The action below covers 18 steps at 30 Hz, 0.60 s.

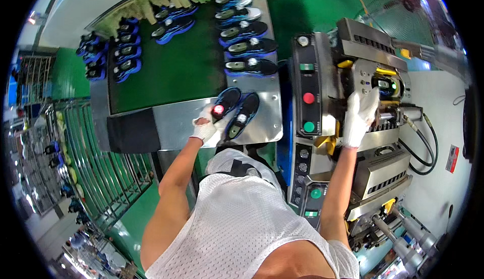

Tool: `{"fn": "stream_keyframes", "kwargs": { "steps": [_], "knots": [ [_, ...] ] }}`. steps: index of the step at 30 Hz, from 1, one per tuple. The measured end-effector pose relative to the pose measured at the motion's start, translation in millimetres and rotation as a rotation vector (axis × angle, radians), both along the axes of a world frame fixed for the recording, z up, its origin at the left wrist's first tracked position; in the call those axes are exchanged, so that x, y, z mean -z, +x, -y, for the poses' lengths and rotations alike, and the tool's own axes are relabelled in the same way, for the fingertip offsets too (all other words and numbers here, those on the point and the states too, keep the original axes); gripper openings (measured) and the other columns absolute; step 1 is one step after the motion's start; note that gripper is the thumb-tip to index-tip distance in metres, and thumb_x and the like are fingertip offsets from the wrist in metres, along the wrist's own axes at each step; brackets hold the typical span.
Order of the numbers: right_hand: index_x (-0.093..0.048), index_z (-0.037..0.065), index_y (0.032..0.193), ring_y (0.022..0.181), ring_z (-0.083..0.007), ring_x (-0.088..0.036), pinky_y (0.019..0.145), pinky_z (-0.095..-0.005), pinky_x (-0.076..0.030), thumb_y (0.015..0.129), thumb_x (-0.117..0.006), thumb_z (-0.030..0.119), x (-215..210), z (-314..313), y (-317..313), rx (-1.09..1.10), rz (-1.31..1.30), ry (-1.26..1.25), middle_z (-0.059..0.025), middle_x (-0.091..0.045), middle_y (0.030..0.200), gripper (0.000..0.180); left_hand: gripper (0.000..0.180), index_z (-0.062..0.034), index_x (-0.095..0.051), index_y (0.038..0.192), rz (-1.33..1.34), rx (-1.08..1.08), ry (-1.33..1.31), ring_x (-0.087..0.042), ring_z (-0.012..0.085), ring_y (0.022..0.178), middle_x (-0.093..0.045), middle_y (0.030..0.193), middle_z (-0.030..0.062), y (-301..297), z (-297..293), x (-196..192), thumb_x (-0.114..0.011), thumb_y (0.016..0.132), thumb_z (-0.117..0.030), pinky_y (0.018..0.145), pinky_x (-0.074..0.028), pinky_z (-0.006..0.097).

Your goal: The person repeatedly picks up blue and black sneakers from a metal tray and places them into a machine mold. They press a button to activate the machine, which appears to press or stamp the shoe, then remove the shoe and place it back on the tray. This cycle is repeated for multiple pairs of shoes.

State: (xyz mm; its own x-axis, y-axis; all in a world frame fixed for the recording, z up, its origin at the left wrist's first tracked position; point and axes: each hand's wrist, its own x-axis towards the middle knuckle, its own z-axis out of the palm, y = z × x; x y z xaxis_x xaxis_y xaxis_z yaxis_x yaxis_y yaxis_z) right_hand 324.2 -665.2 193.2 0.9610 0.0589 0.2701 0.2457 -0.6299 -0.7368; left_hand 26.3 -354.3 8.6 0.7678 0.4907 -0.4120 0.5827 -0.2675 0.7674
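Observation:
My left hand (pixel 204 126), in a white glove with the fingertips partly hidden, is closed on the heel end of a black sneaker (pixel 229 97) with blue trim; a red glow shows in its opening. Beside it a matching sneaker (pixel 247 111) rests on the metal edge of the worktable. To the right, my gloved right hand (pixel 361 110) reaches into a pressing machine (pixel 364 77), its fingers stretched out. Close to these fingertips another dark sneaker (pixel 387 86) sits between the machine's metal pads. Whether the fingers touch that sneaker is hard to see.
Several sneakers (pixel 251 67) line the table's right edge; more stand on the green conveyor belt (pixel 169 72) and at its left. A control panel (pixel 308 112) with red and green buttons lies between table and machine. Black hoses (pixel 428 148) hang right; metal racks (pixel 101 163) stand left.

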Motion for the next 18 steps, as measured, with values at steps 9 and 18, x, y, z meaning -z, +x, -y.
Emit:
{"fn": "stream_keyframes", "kwargs": {
  "steps": [9, 18],
  "knots": [
    [-0.026, -0.005, 0.158, 0.149, -0.0506, -0.024, 0.122, -0.0570, -0.020, 0.087, -0.068, 0.050, 160.8, -18.0, -125.8, -0.184, -0.159, -0.948, -0.0312, -0.023, 0.163, 0.099, 0.050, -0.0017, -0.059, 0.117, 0.243, 0.129, 0.236, -0.062, 0.0408, 0.106, -0.063, 0.115, 0.0218, -11.9, -11.9, 56.3, -0.082, 0.080, -0.028, 0.092, -0.050, 0.046],
    [-0.046, -0.002, 0.140, 0.105, -0.0325, -0.067, 0.093, -0.0417, -0.053, 0.075, -0.083, 0.024, 265.6, -178.4, -262.2, 0.220, -0.624, 0.231, -0.0221, -0.067, 0.118, 0.079, 0.095, -0.0026, -0.032, 0.150, -0.225, 0.236, -0.076, -0.061, 0.0430, 0.122, -0.059, 0.135, 0.0271, -13.2, -60.0, 34.4, -0.078, 0.081, -0.049, 0.104, -0.046, 0.048]
  ]
}}
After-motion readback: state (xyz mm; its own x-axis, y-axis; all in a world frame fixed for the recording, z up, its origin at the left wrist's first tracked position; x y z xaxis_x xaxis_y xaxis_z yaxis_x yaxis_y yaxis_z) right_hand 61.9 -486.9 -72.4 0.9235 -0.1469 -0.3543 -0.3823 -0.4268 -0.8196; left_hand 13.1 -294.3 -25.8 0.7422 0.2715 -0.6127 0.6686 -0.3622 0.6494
